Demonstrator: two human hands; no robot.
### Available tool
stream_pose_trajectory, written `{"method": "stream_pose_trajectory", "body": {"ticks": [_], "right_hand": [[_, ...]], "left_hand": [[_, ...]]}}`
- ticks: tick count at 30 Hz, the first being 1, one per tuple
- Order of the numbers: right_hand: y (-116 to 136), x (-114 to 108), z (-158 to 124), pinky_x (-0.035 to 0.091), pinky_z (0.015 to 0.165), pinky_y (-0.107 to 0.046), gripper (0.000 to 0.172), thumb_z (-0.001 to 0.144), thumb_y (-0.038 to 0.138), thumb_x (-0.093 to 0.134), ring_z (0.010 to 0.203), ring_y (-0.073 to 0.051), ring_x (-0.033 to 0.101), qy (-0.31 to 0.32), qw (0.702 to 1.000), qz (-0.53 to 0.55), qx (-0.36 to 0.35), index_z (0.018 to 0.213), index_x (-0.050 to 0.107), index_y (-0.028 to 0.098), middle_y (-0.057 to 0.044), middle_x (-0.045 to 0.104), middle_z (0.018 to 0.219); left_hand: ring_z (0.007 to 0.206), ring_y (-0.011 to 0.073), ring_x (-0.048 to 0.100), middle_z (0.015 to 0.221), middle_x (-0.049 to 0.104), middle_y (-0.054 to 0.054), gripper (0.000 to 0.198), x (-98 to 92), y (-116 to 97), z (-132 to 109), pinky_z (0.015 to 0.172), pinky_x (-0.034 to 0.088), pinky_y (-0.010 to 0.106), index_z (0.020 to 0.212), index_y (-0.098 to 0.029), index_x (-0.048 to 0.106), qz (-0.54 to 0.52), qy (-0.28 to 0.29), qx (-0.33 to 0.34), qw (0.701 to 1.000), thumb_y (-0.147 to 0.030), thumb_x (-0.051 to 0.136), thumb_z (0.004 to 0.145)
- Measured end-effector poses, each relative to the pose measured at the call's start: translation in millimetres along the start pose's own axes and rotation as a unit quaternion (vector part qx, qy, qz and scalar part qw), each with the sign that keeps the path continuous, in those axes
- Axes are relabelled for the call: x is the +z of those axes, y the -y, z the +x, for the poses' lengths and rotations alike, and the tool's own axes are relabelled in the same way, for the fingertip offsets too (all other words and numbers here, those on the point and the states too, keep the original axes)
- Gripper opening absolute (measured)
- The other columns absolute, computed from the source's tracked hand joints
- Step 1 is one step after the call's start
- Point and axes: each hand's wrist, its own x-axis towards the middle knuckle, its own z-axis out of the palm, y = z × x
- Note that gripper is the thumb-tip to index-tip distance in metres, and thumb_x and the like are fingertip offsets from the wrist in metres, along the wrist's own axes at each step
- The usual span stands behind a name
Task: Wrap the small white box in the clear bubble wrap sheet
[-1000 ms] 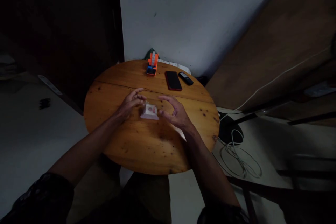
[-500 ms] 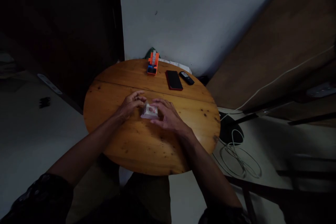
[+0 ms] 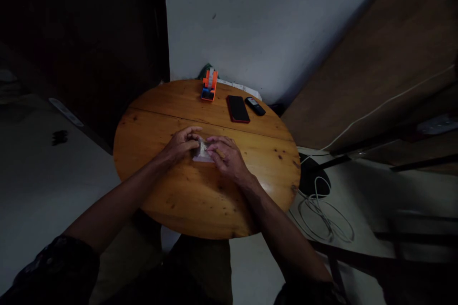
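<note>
A small white packet (image 3: 203, 155) with a shiny, see-through look rests near the middle of the round wooden table (image 3: 157, 128). My left hand (image 3: 182, 144) is curled at its left side, thumb and fingertips on the packet's left edge. On the other side, my right hand (image 3: 229, 157) grips the packet, its thumb and fingers bent over the upper right part. Between them the hands cover much of its top, so its print is hidden. What exactly is inside the packet I cannot make out.
Toward the wall stand an orange tape dispenser (image 3: 209, 85), a black phone-like slab with red edges (image 3: 238, 109) and a small dark handset (image 3: 255, 106). A coiled pale cable (image 3: 322, 214) lies on the floor at the right.
My right thumb has moved up and in, and its fingers have closed onto the packet. My left thumb has come onto the packet's left edge. The packet stays in about the same place.
</note>
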Motion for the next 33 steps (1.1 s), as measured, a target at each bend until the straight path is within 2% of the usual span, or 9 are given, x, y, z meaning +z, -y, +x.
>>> {"method": "stream_pose_trajectory", "body": {"ticks": [7,12,15,19,22,25,27,31,33], "right_hand": [[7,-4,2,0.047,0.095,-0.039,0.015,0.097,0.029,0.052,0.109,-0.022,0.064,-0.066,0.991,0.092,0.066,0.088,0.062,0.023,-0.009,0.069,0.116],[5,-4,3,0.048,0.096,-0.037,0.016,0.095,0.036,0.057,0.107,-0.021,0.063,-0.105,0.972,0.179,0.108,0.088,0.063,0.023,-0.007,0.07,0.112],[3,-6,4,0.049,0.095,-0.037,0.017,0.092,0.039,0.063,0.106,-0.021,0.064,-0.149,0.948,0.247,0.131,0.088,0.064,0.023,-0.006,0.071,0.11],[-2,-11,7,0.049,0.095,-0.037,0.02,0.087,0.042,0.067,0.103,-0.021,0.065,-0.211,0.91,0.308,0.18,0.085,0.064,0.023,-0.006,0.072,0.107],[-8,-15,9,0.051,0.085,-0.034,0.022,0.083,0.045,0.07,0.097,-0.02,0.065,-0.237,0.885,0.327,0.233,0.081,0.065,0.023,-0.005,0.073,0.101],[-15,-17,9,0.051,0.076,-0.032,0.027,0.078,0.049,0.073,0.091,-0.02,0.067,-0.212,0.849,0.38,0.298,0.088,0.066,0.024,-0.004,0.074,0.098],[-17,-16,8,0.052,0.077,-0.034,0.037,0.073,0.049,0.077,0.093,-0.021,0.068,-0.173,0.833,0.411,0.327,0.099,0.066,0.026,-0.003,0.075,0.101],[-17,-8,6,0.053,0.084,-0.037,0.056,0.063,0.041,0.086,0.094,-0.022,0.068,-0.116,0.836,0.418,0.336,0.113,0.064,0.027,-0.001,0.074,0.096],[-17,-2,6,0.053,0.081,-0.034,0.055,0.063,0.039,0.087,0.085,-0.02,0.067,-0.113,0.843,0.409,0.331,0.112,0.064,0.026,0.001,0.072,0.087]], "left_hand": [[0.081,0.0165,0.063,0.087,0.067,0.002,0.052,-1.4,1,-2,0.076,0.049,0.029,0.109,-0.015,0.066,0.03,0.025,0.018,0.999,-0.025,0.071,0.058],[0.093,0.0208,0.065,0.111,0.066,0.008,0.07,0.9,9,-5,0.082,0.051,0.033,0.13,-0.016,0.06,0.101,0.057,0.036,0.993,-0.033,0.077,0.064],[0.104,0.0242,0.065,0.124,0.065,0.011,0.077,2.1,11,-8,0.091,0.051,0.037,0.137,-0.017,0.055,0.132,0.097,0.051,0.985,-0.035,0.08,0.067],[0.112,0.0279,0.064,0.129,0.065,0.014,0.084,3.1,8,-11,0.098,0.049,0.041,0.143,-0.016,0.049,0.127,0.147,0.064,0.979,-0.031,0.082,0.067],[0.113,0.0279,0.065,0.128,0.066,0.014,0.087,4.2,8,-13,0.099,0.05,0.041,0.146,-0.017,0.045,0.104,0.169,0.059,0.978,-0.028,0.081,0.067],[0.114,0.0284,0.065,0.128,0.066,0.015,0.091,4.9,10,-12,0.098,0.05,0.041,0.148,-0.017,0.042,0.083,0.147,0.053,0.984,-0.028,0.082,0.067],[0.115,0.0295,0.065,0.129,0.065,0.016,0.094,5.4,12,-10,0.097,0.051,0.042,0.149,-0.016,0.038,0.066,0.124,0.046,0.989,-0.031,0.082,0.067],[0.114,0.0289,0.065,0.13,0.064,0.017,0.098,7.3,17,-7,0.098,0.05,0.042,0.151,-0.016,0.034,0.055,0.088,0.069,0.992,-0.031,0.082,0.067],[0.113,0.0279,0.064,0.129,0.064,0.016,0.099,9.0,20,-7,0.101,0.048,0.042,0.151,-0.015,0.034,0.075,0.075,0.091,0.99,-0.029,0.083,0.066]]}}
